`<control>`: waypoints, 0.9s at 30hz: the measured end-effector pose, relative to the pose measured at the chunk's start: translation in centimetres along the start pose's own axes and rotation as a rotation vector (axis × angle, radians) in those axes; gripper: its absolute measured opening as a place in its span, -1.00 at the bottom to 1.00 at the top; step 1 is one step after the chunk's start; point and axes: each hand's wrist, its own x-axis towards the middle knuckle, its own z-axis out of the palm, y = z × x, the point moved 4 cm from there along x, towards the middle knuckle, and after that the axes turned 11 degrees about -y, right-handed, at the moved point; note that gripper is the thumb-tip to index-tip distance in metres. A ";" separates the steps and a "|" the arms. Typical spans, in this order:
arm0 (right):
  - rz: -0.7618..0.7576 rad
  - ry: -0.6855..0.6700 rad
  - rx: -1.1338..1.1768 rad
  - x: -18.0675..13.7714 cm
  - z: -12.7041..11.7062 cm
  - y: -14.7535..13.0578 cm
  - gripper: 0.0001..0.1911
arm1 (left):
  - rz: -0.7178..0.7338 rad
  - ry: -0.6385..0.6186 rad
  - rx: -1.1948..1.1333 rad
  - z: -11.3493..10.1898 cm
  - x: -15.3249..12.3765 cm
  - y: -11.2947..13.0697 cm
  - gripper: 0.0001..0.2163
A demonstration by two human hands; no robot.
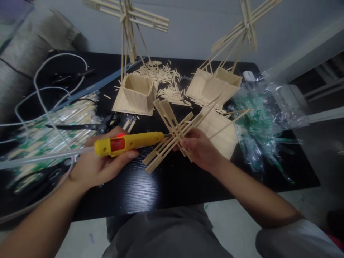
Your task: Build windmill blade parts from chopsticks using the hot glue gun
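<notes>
My left hand (99,165) is wrapped round a yellow hot glue gun (142,139) with a red light glowing in its side; a pale stick runs into its rear. The gun's metal tip is close to the crossed wooden sticks (168,147), a windmill-like set of blades. Near the crossing, my right hand (200,148) pinches this frame between thumb and fingers and holds it tilted above the black table. Whether the tip touches the wood I cannot tell. A thin stick sticks out to the right beyond my right hand.
Two stick-built models with open boxes (139,89) (225,80) and tall blades stand at the back. Between them lies a heap of short sticks (162,73). Plastic-wrapped sticks (83,111), scissors (91,127) and a white cable (36,77) are left; clear wrappers (254,122) are right.
</notes>
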 end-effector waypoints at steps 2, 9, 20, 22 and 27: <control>-0.003 -0.006 0.001 0.0 0.0 0.0 -0.63 | -0.001 0.001 0.008 0.0 0.0 -0.1 -0.93; 0.004 0.007 0.001 0.0 0.2 -0.2 -0.64 | 0.001 -0.002 -0.016 0.0 0.1 -0.3 -0.92; -0.006 0.023 0.016 0.0 0.2 -0.1 -0.63 | -0.011 0.015 -0.088 -0.1 -0.1 -0.3 -0.96; -0.004 0.028 0.000 0.0 0.2 -0.2 -0.62 | 0.000 0.020 -0.085 0.0 0.1 -0.1 -0.97; -0.022 0.036 -0.034 -0.1 0.3 -0.2 -0.66 | 0.010 0.016 -0.086 0.2 0.3 0.1 -0.92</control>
